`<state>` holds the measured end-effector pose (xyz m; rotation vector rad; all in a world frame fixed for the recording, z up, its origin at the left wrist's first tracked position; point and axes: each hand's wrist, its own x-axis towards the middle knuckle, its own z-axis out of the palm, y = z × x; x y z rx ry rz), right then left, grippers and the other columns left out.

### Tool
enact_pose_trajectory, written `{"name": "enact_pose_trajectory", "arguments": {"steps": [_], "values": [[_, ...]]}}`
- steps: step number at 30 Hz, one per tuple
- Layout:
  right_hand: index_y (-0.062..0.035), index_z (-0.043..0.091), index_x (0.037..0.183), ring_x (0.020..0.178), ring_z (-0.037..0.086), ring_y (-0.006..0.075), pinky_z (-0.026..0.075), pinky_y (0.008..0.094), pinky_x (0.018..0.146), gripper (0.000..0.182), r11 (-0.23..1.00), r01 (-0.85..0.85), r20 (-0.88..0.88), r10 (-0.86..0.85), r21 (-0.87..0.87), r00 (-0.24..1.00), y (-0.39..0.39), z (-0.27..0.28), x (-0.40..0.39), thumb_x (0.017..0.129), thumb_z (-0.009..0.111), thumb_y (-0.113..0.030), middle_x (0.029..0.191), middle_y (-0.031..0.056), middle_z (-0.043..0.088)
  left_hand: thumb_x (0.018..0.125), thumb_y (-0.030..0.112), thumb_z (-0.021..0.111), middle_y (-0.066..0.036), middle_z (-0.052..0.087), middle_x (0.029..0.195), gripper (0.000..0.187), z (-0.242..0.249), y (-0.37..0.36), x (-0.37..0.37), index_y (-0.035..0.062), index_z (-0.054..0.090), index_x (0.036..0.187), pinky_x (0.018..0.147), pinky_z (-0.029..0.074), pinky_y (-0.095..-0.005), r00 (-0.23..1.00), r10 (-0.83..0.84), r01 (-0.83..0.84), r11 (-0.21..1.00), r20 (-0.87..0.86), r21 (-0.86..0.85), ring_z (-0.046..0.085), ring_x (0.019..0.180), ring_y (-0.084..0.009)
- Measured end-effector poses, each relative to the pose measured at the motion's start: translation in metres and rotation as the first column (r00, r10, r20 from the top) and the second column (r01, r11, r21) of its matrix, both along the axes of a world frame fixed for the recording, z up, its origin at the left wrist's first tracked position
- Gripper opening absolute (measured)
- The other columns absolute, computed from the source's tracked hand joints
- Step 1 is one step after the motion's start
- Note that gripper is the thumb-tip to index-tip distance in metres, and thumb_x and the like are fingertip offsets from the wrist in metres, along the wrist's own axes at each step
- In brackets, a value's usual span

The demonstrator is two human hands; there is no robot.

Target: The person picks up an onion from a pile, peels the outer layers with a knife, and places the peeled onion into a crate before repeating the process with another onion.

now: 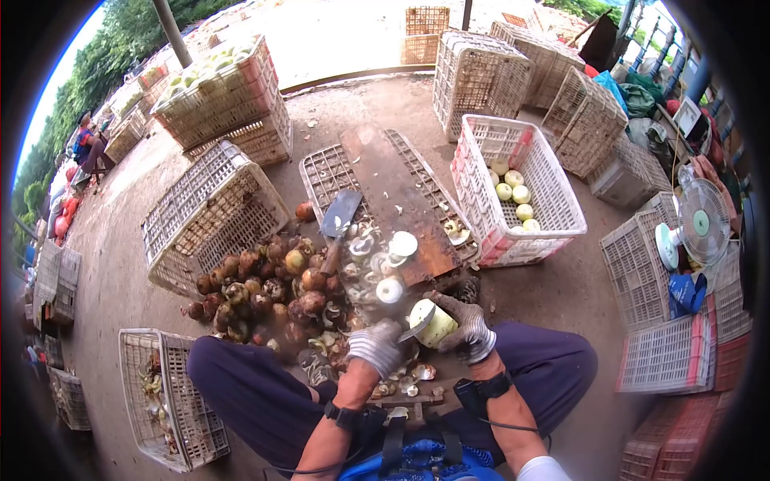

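Dozens of brown, rounded, rough-skinned bulbs (274,287) lie heaped ahead of your left knee, and just right of them rests a broad grey metal cleaver (341,210) with its brown handle toward you, so reach around it with care. Your left hand (377,346), in a grey-and-white striped knit glove, is wrapped around a small knife with a narrow metal blade (418,328); that blade sits against the thick, pale green, peeled vegetable (437,325) held in front of you, between your hands. Take shallow, even strokes there, with the edge nearly flat to the surface, so little flesh should be lost. Your right hand (472,325), in a matching glove, grips the vegetable from its right side; turn it in small steps, fingertips behind the blade's path, since a wet surface may slip. Farther right stands a white-and-pink slatted plastic crate (553,247) with pale rounded pieces (520,195) inside.
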<state>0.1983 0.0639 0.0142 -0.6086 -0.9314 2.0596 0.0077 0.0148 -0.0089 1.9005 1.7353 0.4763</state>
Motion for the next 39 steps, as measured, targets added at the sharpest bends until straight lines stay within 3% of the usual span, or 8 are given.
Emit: {"name": "enact_pose_trajectory", "arguments": {"steps": [6,13,18,22,28,31,35,39], "values": [[0.0085,0.05,0.128,0.114,0.053,0.0195,0.04,0.0309,0.1,0.104,0.999,-0.047,0.026,0.047,0.012,0.999,0.004,-0.015,0.007,0.031,0.085,-0.006,0.125,0.0115,0.058,0.077,0.031,0.064,-0.02,0.063,0.077,0.027,-0.027,0.004,-0.008,0.0046,0.065,0.074,0.06,0.049,-0.045,0.994,0.107,-0.106,0.992,-0.008,0.063,0.062,0.07,-0.0383],[0.0077,0.052,0.126,0.108,0.057,0.0194,0.043,0.0309,0.097,0.101,0.999,-0.035,0.095,0.034,0.013,0.995,0.002,-0.008,-0.001,0.031,0.086,-0.006,0.119,0.0107,0.061,0.078,0.024,0.06,-0.02,0.061,0.07,0.022,-0.016,0.0,-0.017,0.0033,0.063,0.073,0.057,0.047,-0.0453,0.997,0.056,-0.05,0.993,-0.046,0.109,0.061,0.066,-0.038],[0.0035,0.054,0.126,0.107,0.058,0.0174,0.044,0.0303,0.096,0.099,0.991,-0.085,0.087,0.076,0.103,0.993,0.002,0.006,-0.002,0.033,0.088,-0.009,0.117,0.0088,0.063,0.076,0.02,0.059,-0.02,0.063,0.075,0.017,-0.008,0.002,-0.013,0.0044,0.065,0.076,0.06,0.049,-0.045,0.988,0.111,-0.111,0.994,-0.105,0.003,0.063,0.07,-0.0374],[-0.0011,0.056,0.125,0.105,0.059,0.016,0.045,0.0286,0.094,0.096,0.959,-0.046,0.472,-0.095,0.278,0.876,0.0,0.007,-0.002,0.036,0.09,-0.017,0.114,0.0084,0.064,0.076,0.019,0.059,-0.02,0.064,0.077,0.017,-0.003,0.003,-0.019,0.0047,0.066,0.078,0.062,0.05,-0.0448,0.973,0.178,-0.192,0.977,-0.148,-0.088,0.063,0.071,-0.0373],[-0.0038,0.056,0.122,0.102,0.061,0.0224,0.047,0.0309,0.093,0.097,0.843,-0.287,0.801,-0.246,0.455,0.545,0.006,0.019,-0.008,0.034,0.091,-0.026,0.112,0.0104,0.062,0.076,0.02,0.059,-0.02,0.065,0.078,0.018,0.018,0.002,-0.013,0.0047,0.067,0.079,0.063,0.051,-0.0448,0.978,-0.032,0.025,0.999,-0.208,-0.038,0.064,0.073,-0.0373],[-0.0055,0.056,0.122,0.103,0.061,0.0259,0.048,0.0335,0.092,0.096,0.817,-0.339,0.847,-0.303,0.467,0.436,0.005,0.023,-0.008,0.035,0.091,-0.028,0.113,0.0113,0.061,0.077,0.023,0.06,-0.02,0.065,0.079,0.02,0.012,0.001,-0.011,0.0044,0.067,0.08,0.063,0.051,-0.0448,0.969,-0.072,0.054,0.995,-0.236,-0.079,0.064,0.074,-0.037],[-0.0063,0.054,0.123,0.105,0.06,0.0265,0.048,0.0342,0.093,0.095,0.793,-0.367,0.846,-0.322,0.486,0.426,0.004,0.033,-0.008,0.038,0.091,-0.029,0.116,0.0115,0.06,0.076,0.024,0.06,-0.019,0.066,0.08,0.021,0.016,0.006,-0.015,0.0042,0.067,0.08,0.063,0.051,-0.0444,0.956,-0.058,-0.007,0.976,-0.287,-0.219,0.065,0.074,-0.0365],[-0.0062,0.052,0.125,0.107,0.059,0.0269,0.048,0.0344,0.094,0.096,0.678,-0.228,0.673,-0.514,0.699,0.532,0.0,0.0,-0.005,0.039,0.091,-0.028,0.117,0.0121,0.059,0.074,0.022,0.06,-0.019,0.065,0.074,0.019,0.007,0.003,-0.026,0.0039,0.066,0.074,0.061,0.051,-0.0438,0.943,0.05,-0.113,0.978,-0.329,-0.175,0.065,0.071,-0.0366]]}}
